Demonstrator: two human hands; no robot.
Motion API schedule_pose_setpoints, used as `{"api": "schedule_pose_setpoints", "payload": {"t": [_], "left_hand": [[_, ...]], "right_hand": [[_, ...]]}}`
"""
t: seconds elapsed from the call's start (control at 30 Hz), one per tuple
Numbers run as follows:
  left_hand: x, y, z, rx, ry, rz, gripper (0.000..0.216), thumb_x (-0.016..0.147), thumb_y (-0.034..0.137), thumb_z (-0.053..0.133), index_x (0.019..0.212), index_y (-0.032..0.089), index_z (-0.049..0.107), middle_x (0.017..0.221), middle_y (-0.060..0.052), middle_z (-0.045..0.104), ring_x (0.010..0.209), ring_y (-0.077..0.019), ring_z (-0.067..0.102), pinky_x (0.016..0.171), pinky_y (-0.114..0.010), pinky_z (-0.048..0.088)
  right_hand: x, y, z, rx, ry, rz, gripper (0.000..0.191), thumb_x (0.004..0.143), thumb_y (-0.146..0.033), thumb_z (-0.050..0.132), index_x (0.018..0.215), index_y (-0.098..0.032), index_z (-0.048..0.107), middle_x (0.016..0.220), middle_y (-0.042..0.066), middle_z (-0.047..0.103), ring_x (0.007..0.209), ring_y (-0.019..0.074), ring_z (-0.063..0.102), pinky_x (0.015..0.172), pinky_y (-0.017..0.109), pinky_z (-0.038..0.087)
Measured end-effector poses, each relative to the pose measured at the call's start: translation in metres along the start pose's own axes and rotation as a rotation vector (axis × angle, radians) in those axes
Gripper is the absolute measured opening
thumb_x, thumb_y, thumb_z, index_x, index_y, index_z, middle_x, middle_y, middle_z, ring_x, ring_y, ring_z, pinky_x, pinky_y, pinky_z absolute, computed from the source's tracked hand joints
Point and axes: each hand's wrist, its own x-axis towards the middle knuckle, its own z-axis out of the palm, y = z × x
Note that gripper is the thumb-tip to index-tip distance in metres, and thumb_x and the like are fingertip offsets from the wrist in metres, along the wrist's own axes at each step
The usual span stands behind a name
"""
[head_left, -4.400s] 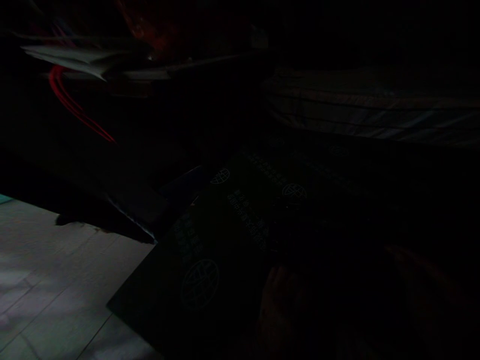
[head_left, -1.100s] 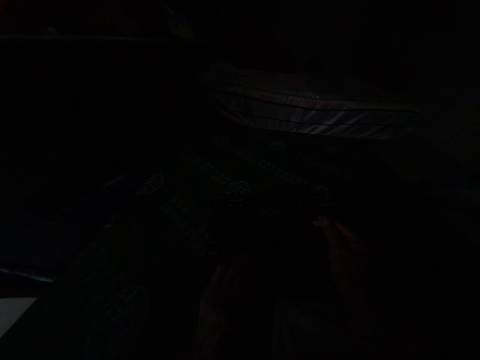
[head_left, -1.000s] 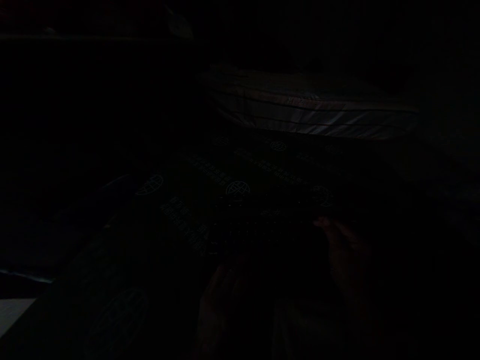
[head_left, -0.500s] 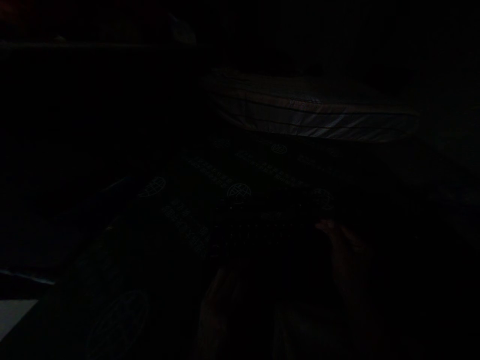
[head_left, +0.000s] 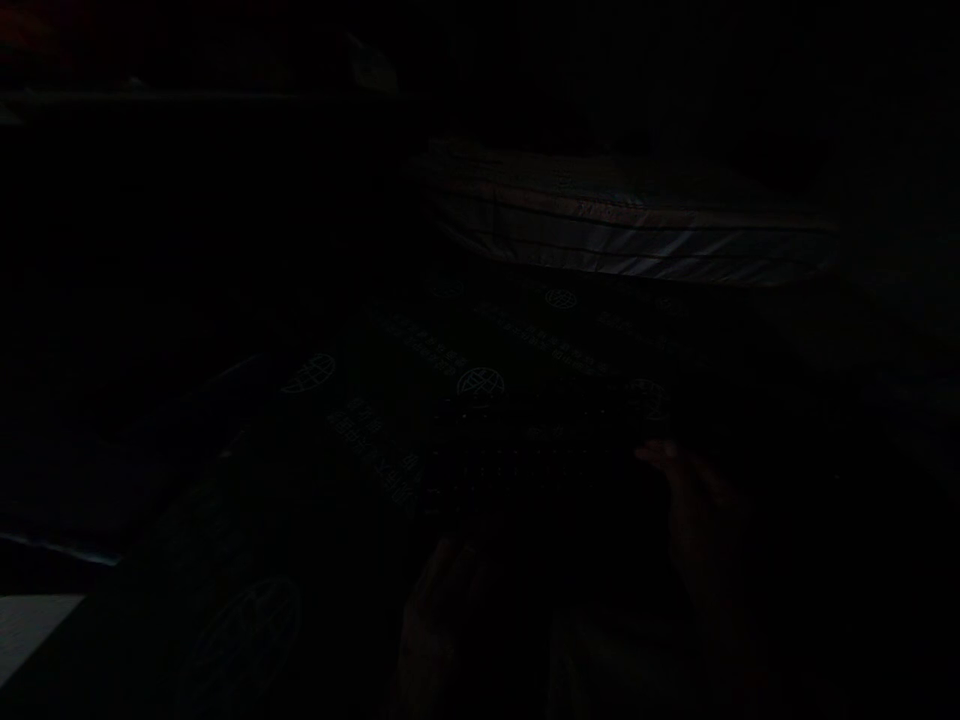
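Note:
The picture is very dark, so most outlines are lost. A dark, flat thing that looks like a keyboard [head_left: 517,460], with rows of faint key marks, lies in front of me on a dark green printed surface [head_left: 390,360]. My left hand [head_left: 442,600] is at its near left side, the fingers mostly lost in shadow. At its right edge is my right hand [head_left: 686,490], fingertips pointing left towards it. Whether either hand grips the keyboard or only rests by it cannot be made out.
Behind the green surface lies a long, pale, striped bundle in shiny wrapping [head_left: 615,235]. A pale flat patch [head_left: 34,625] shows at the lower left. Pale globe prints [head_left: 480,383] and lettering cover the green surface. Farther back on the left runs a faint edge [head_left: 187,95].
The view has shifted very slightly, with the scene a few pixels to the right. Both hands stay nearly where they were beside the keyboard.

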Motion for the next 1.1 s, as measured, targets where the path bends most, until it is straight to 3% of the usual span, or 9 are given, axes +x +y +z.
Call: {"api": "schedule_pose_setpoints", "payload": {"t": [0.67,1.1], "left_hand": [[0.001,-0.002,0.003,0.011,0.004,-0.004,0.029,0.09,0.034,0.051,0.113,0.017,0.055,0.116,-0.009,0.056,0.1,-0.0186,0.057,0.085,-0.039,0.051],[0.003,-0.001,0.003,-0.006,0.017,0.012,0.027,0.09,0.033,0.052,0.111,0.017,0.056,0.115,-0.009,0.056,0.1,-0.0183,0.057,0.085,-0.038,0.05]], "right_hand": [[0.01,0.015,0.002,0.066,-0.015,-0.049,0.053,0.077,-0.064,0.049,0.081,-0.017,0.072,0.09,0.01,0.073,0.093,0.0268,0.065,0.088,0.042,0.044],[0.017,0.017,0.003,0.257,-0.005,-0.026,0.058,0.075,-0.068,0.048,0.077,-0.014,0.07,0.082,0.012,0.073,0.085,0.0268,0.067,0.084,0.042,0.046]]}}
